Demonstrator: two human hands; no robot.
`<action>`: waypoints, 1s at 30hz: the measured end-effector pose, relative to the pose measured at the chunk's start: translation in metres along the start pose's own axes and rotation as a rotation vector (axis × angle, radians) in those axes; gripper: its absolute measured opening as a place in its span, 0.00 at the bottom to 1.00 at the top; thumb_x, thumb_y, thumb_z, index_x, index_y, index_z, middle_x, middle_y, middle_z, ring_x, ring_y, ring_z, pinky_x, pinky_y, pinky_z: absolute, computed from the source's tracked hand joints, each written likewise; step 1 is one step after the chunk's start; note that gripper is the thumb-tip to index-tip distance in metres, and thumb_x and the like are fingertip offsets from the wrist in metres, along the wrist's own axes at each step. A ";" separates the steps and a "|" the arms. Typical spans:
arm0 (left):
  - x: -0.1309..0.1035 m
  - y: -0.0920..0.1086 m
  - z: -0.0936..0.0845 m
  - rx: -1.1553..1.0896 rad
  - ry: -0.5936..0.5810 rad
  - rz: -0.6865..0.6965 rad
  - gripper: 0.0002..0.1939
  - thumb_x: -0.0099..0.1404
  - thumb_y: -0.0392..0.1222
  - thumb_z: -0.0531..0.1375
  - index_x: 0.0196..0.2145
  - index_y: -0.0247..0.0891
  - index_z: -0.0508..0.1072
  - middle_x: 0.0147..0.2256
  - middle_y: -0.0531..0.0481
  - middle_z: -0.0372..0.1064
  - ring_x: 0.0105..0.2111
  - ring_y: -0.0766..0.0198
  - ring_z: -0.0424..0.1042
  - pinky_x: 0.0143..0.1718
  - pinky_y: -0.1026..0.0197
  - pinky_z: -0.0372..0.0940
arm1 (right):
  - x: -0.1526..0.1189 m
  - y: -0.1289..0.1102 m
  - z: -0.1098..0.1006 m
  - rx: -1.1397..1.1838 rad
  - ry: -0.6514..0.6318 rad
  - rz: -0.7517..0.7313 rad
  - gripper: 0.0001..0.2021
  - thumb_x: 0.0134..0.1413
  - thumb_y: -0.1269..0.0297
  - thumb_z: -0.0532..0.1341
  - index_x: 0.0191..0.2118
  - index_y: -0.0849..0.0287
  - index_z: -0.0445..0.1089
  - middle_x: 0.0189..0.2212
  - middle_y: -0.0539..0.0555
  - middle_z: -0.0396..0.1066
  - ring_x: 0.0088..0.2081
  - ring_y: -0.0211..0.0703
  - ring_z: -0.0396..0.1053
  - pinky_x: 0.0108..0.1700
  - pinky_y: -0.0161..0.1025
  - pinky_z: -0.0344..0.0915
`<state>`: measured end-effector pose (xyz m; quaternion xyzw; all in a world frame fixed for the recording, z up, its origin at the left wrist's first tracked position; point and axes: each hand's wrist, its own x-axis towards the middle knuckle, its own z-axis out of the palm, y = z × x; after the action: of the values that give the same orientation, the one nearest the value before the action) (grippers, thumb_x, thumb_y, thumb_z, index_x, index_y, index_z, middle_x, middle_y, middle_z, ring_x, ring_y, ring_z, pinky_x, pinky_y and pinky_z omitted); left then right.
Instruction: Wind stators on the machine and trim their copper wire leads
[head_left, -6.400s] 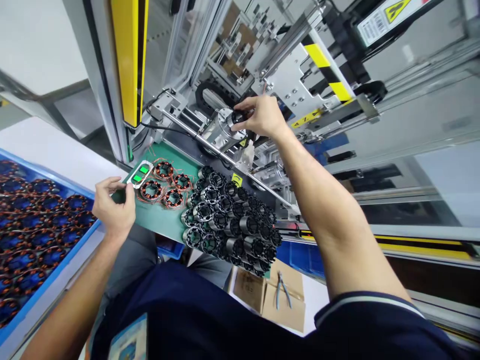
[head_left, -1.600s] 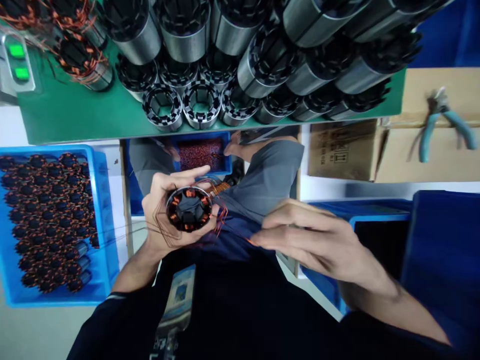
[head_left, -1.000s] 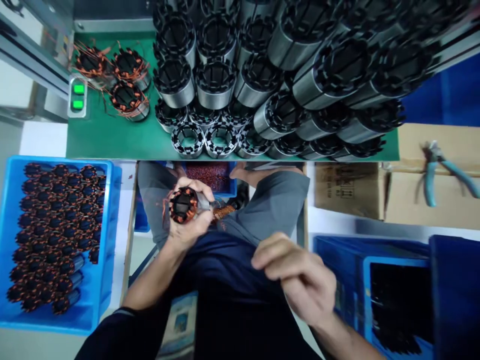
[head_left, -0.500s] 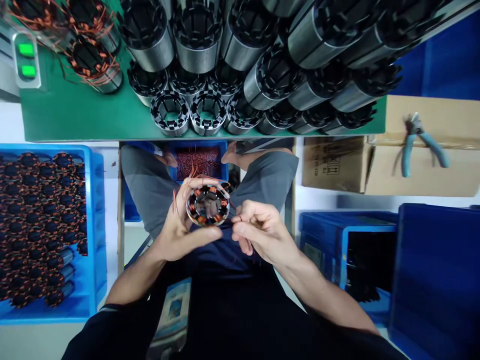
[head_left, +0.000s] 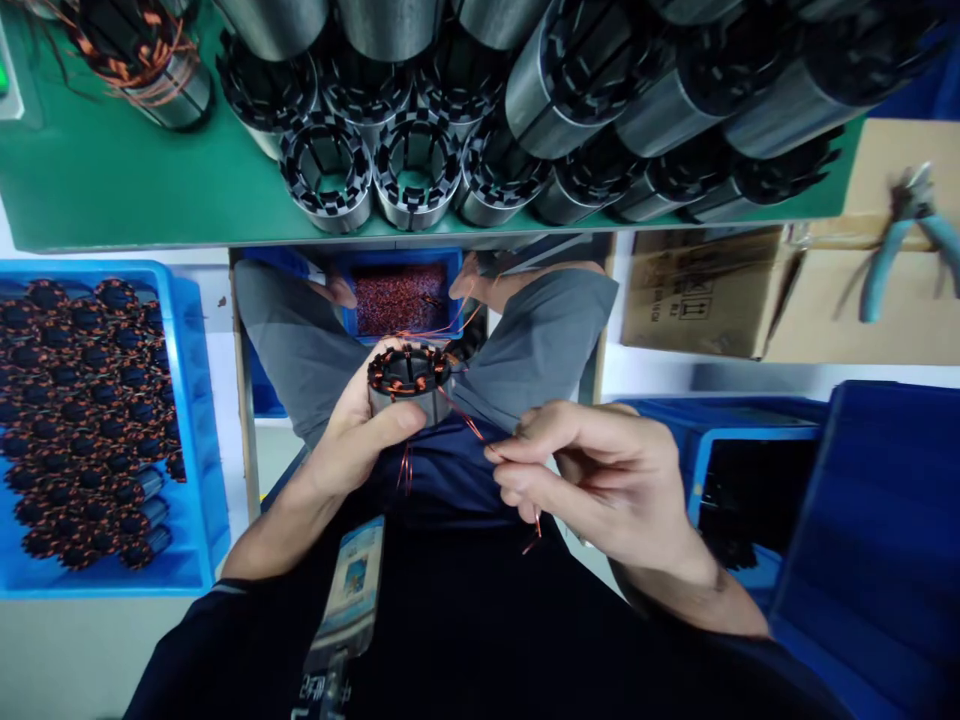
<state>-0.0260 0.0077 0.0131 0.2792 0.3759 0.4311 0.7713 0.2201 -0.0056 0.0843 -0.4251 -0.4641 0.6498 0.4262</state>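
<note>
My left hand [head_left: 365, 425] is closed round a motor stator [head_left: 427, 403], a short steel cylinder with a black slotted insert and copper windings at its top. The stator stands roughly upright over my lap, thumb across its near side. Loose copper wires trail from its far side and hang below it. My right hand [head_left: 600, 480] is closed in a pinch on copper wire [head_left: 466, 418] that runs taut from the stator's right side. The wire's loose ends poke out beneath my right fingers.
Ahead is a green bench [head_left: 150, 195] with rows of unwound stators [head_left: 415, 165] and a wound one [head_left: 146, 70]. A blue tray [head_left: 191, 440] of wound stators lies left. Cutting pliers [head_left: 904, 235] rest on a carton [head_left: 862, 300] at right, above blue bins [head_left: 877, 500].
My right hand has moved right and nearer, drawing the wire out from the stator. The stator has tipped from facing me to nearly upright in my left hand. The whole view has shifted slightly.
</note>
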 end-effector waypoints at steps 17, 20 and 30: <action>0.010 0.011 0.004 0.491 -0.238 0.444 0.47 0.56 0.37 0.90 0.68 0.42 0.76 0.48 0.46 0.83 0.43 0.53 0.86 0.52 0.53 0.85 | 0.012 0.058 -0.061 -0.199 0.001 0.241 0.16 0.76 0.46 0.76 0.42 0.54 0.87 0.37 0.54 0.88 0.37 0.43 0.85 0.43 0.37 0.81; 0.006 0.017 0.008 0.571 -0.350 0.369 0.63 0.56 0.35 0.89 0.81 0.46 0.65 0.57 0.42 0.83 0.47 0.49 0.89 0.51 0.51 0.87 | 0.032 0.017 -0.057 0.036 -0.225 0.285 0.16 0.73 0.47 0.79 0.47 0.56 0.87 0.39 0.54 0.89 0.39 0.42 0.86 0.44 0.37 0.83; -0.012 0.009 0.004 0.647 -0.404 0.384 0.57 0.60 0.47 0.87 0.79 0.55 0.66 0.49 0.49 0.88 0.43 0.45 0.91 0.59 0.39 0.84 | 0.037 -0.023 -0.030 -0.282 -0.297 0.149 0.12 0.68 0.51 0.83 0.42 0.52 0.88 0.33 0.50 0.86 0.32 0.42 0.81 0.34 0.38 0.78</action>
<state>-0.0311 0.0013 0.0258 0.6506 0.2744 0.3633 0.6078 0.2418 0.0409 0.0941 -0.4134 -0.5754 0.6635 0.2404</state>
